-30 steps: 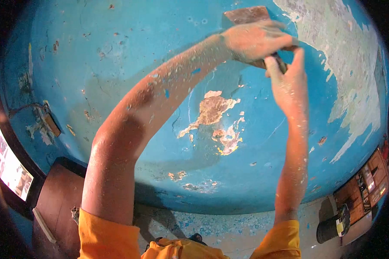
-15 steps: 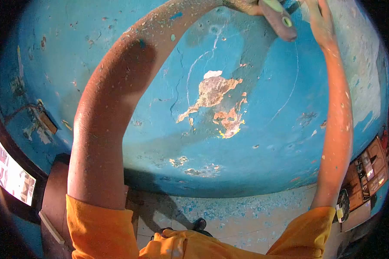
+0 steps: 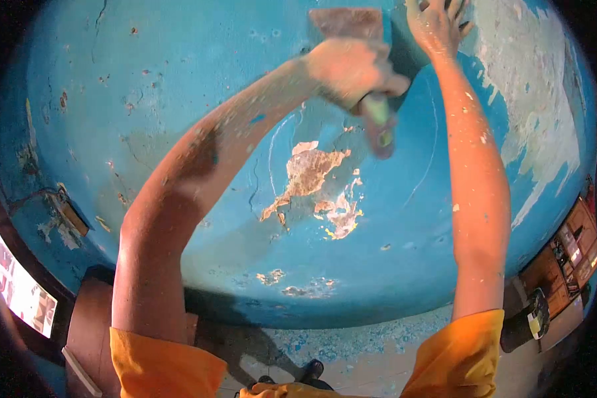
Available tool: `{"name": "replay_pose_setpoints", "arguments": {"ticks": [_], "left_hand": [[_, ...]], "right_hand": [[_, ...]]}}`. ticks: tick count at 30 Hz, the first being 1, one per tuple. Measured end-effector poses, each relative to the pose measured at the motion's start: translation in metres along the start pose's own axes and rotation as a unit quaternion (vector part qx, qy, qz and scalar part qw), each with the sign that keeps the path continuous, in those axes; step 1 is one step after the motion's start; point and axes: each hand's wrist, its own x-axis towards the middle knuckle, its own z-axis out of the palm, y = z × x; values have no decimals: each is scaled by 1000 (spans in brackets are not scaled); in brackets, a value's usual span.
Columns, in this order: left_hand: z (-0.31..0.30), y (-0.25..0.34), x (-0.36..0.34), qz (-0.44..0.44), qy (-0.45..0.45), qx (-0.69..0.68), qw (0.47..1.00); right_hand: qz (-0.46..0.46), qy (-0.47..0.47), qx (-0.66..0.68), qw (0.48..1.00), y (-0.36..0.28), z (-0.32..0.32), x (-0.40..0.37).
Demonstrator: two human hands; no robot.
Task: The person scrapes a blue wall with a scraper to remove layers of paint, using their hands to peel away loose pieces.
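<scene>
My left hand is wrapped around the handle of a scraper. Its wide, worn metal blade points up the wall, and the grey and green handle end hangs below my fist, blurred by motion. At the upper right, my right hand rests with fingers spread against the blue painted wall, holding nothing. A broad patch of pale bare plaster lies just right of it. Lower in the middle, a chipped spot shows brownish plaster. Paint flecks cling to both forearms.
Blue paint chips are scattered over the floor along the wall's foot. A wooden cabinet stands at the right, with a dark item bearing a yellow label near it. At the left are a bright window and a brown surface.
My left hand has come down with the scraper, so the blade now shows. My right hand has shifted left along the wall, fingers now visibly spread. The view has tilted slightly upward.
</scene>
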Motion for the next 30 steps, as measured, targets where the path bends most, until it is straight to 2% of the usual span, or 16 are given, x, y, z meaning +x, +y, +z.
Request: {"name": "replay_pose_setpoints", "arguments": {"ticks": [2, 4, 5, 8, 10, 14, 16, 18, 19, 20, 21, 22, 23, 26, 28, 30], "left_hand": [[0, 15, -16, 21, -53, -24, 998], [-1, 25, -25, -3, -31, -48, 998], [-4, 32, -25, -10, -47, -53, 997], [10, 45, -27, -9, -65, -90, 994], [23, 71, -36, -9, -50, -108, 993], [42, 119, -66, -89, -235, -168, 953], [36, 127, -69, 35, -61, -166, 984], [16, 139, -86, 26, 8, -100, 995], [4, 145, -96, -125, -59, -113, 984], [-2, 152, -103, -271, -127, -121, 946], [0, 171, -109, -270, -133, -125, 945], [11, 197, -116, -471, 28, -197, 859], [22, 218, -122, -638, 183, -253, 704], [45, 246, -132, -680, 221, -311, 626], [57, 246, -136, -716, 220, -285, 599], [88, 249, -156, -692, 162, -438, 551]], "right_hand": [[-60, 37, -94, 993, 14, -8, -7], [-152, -67, 165, 972, 8, -63, -47], [5, -113, 249, 962, -15, -101, -94], [172, -243, 441, 847, -39, -146, -222], [356, -308, 544, 695, -56, -154, -270], [390, -281, 562, 673, -46, -126, -313], [444, -274, 536, 663, -47, -119, -325], [398, -251, 513, 718, -50, -122, -339], [408, -247, 499, 724, -59, -130, -340], [418, -242, 486, 729, -65, -136, -344], [410, -296, 448, 737, -68, -142, -353], [416, -298, 445, 734, -75, -144, -363], [403, -306, 440, 742, -85, -143, -378], [394, -309, 422, 756, -105, -137, -403], [333, -225, 363, 840, -112, -129, -403], [387, -275, 360, 803, -117, -139, -387]]}}
